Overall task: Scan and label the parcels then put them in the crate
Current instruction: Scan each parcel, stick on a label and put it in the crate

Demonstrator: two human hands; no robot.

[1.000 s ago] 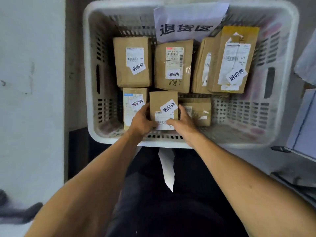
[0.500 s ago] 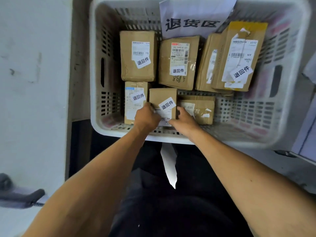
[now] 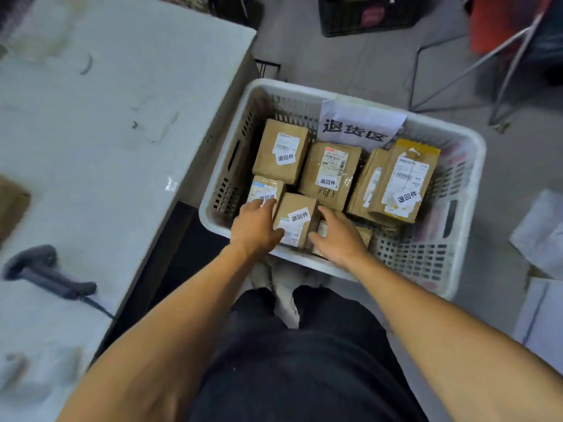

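A small brown parcel [image 3: 297, 219] with a white return sticker stands in the near row of the white plastic crate [image 3: 469, 144]. My left hand [image 3: 256, 228] is against its left side, thumb on its front label and fingers reaching over the neighbouring parcel [image 3: 265, 188]. My right hand [image 3: 338, 239] presses its right side and covers part of a flat parcel [image 3: 364, 236]. Three larger labelled parcels [image 3: 281, 150] [image 3: 330, 173] [image 3: 399, 181] fill the far row. The handheld scanner [image 3: 45, 275] lies on the table to the left.
The grey-white table [image 3: 106, 117] stands left of the crate, with a brown box [image 3: 12, 205] at its left edge. A paper sign [image 3: 359, 126] leans on the crate's far wall. White sheets [image 3: 542, 229] lie on the floor at right; a black crate [image 3: 365, 13] is beyond.
My view has pulled back and swung left, bringing the table and scanner into sight. Both hands stay on the small parcel, which sits in the near row between its neighbours.
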